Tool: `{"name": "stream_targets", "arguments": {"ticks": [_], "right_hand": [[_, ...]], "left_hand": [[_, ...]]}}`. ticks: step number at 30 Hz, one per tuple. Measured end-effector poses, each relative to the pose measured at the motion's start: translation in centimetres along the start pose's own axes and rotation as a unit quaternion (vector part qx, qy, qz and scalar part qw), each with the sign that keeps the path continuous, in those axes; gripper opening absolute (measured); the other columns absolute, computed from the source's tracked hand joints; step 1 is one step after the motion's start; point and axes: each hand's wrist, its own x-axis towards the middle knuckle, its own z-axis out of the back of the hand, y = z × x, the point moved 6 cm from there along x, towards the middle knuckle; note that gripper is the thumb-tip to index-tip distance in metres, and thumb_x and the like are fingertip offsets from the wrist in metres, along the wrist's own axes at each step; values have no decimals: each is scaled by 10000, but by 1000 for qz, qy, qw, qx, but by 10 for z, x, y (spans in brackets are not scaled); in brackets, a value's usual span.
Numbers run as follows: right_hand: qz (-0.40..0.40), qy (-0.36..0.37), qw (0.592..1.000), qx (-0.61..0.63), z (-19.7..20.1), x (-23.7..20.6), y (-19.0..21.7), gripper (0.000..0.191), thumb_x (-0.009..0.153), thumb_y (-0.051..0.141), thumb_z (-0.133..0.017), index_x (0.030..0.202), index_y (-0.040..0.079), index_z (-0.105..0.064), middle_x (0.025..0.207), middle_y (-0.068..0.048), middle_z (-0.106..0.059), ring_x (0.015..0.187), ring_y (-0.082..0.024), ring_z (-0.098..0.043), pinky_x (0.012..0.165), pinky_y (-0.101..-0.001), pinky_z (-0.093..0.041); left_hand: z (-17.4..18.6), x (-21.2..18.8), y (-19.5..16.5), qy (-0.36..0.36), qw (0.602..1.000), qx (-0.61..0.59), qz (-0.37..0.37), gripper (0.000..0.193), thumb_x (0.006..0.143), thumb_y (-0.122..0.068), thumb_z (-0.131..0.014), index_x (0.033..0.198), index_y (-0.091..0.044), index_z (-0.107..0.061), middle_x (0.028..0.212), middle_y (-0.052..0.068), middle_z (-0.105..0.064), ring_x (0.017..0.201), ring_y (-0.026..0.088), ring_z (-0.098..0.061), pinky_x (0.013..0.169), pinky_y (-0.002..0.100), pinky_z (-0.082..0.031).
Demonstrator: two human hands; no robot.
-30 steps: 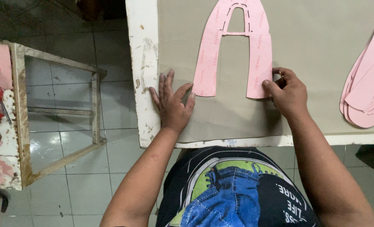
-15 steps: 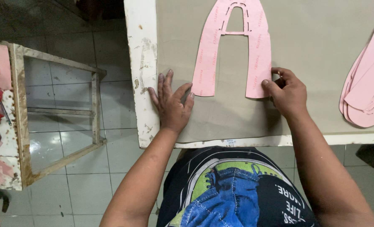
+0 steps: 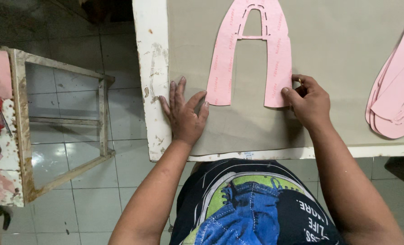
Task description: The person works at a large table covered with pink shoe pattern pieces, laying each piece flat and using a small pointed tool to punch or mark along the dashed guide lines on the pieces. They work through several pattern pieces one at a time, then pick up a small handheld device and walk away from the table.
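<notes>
Fingers of the left hand (image 3: 185, 115) lie spread and flat on the grey sheet material (image 3: 338, 59) near the chipped white table edge (image 3: 151, 77), gripping nothing, with thumb and forefinger tips just touching the foot of the left leg of the pink A-shaped pattern piece (image 3: 252, 50). That piece lies flat with its long axis running away from the person, both feet toward the hands. At its right foot the right hand (image 3: 308, 103) has curled fingers pinching the corner, and a stack of similar pink pieces (image 3: 399, 97) lies well apart at far right.

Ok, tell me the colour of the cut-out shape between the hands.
Pale pink cut-out shape, seen best in the head view.
</notes>
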Motion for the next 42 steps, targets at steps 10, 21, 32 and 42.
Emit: {"name": "stream_targets", "arguments": {"ticks": [10, 21, 32, 42], "right_hand": [[2, -4, 1000, -9, 0, 0, -1, 402, 920, 263, -785, 1286, 119, -705, 875, -41, -724, 674, -106, -649, 588, -288, -532], [9, -4, 1000, -4, 1, 1, 1, 402, 920, 254, -788, 1291, 119, -709, 888, -53, -733, 672, -110, -653, 568, -289, -532], [70, -28, 992, -106, -5, 5, -3, 416, 917, 289, -799, 1268, 83, -715, 917, -88, -732, 804, -214, -695, 770, -371, -552], [99, -5, 961, -260, -2, 21, 9, 523, 844, 309, -838, 1237, 27, -640, 1325, -158, -516, 1066, -328, -644, 870, -451, -542]], "left_hand": [[-1, -1, 0, 5, 1000, 7, -1, 250, 909, -346, -719, 1144, -271, -759, 1640, 106, -332, 1572, 328, -142, 1249, 626, 38], [-1, -1, 0, 10, 1000, 11, -5, 262, 942, -365, -695, 1176, -263, -755, 1643, 111, -314, 1578, 327, -122, 1250, 629, 47], [-14, 9, -27, 74, 987, 106, -93, 344, 953, -203, -625, 1294, -209, -671, 1622, 77, -371, 1538, 311, -286, 1254, 568, -173], [-73, 48, -138, 271, 922, 274, -33, 933, 895, -665, -549, 1583, -119, -233, 1508, 377, -243, 1229, 460, -406, 874, 683, -532]]}}
